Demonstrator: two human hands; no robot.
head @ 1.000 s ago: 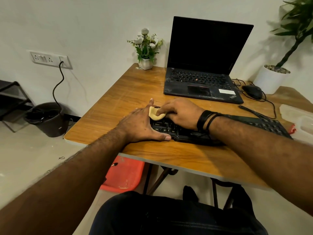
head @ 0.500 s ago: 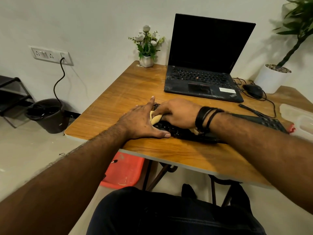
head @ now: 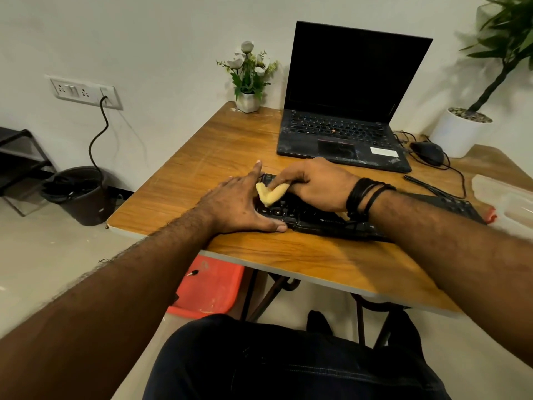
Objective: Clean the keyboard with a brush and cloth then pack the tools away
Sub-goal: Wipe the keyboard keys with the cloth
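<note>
A black keyboard (head: 323,220) lies across the wooden table (head: 202,168) near its front edge. My right hand (head: 314,183) presses a yellow cloth (head: 271,192) onto the keys at the keyboard's left end. My left hand (head: 242,204) grips that left end, thumb along the front edge and index finger stretched toward the back. The brush is not visible.
An open black laptop (head: 346,131) stands behind the keyboard, with a mouse (head: 427,153) and cables to its right. A clear plastic box (head: 507,200) sits at the right edge. A small flower pot (head: 248,102) and a large white planter (head: 458,134) stand at the back.
My right hand has worked the cloth over the left keys; more of the cloth now shows between the two hands. The left hand stays on the keyboard's end.
</note>
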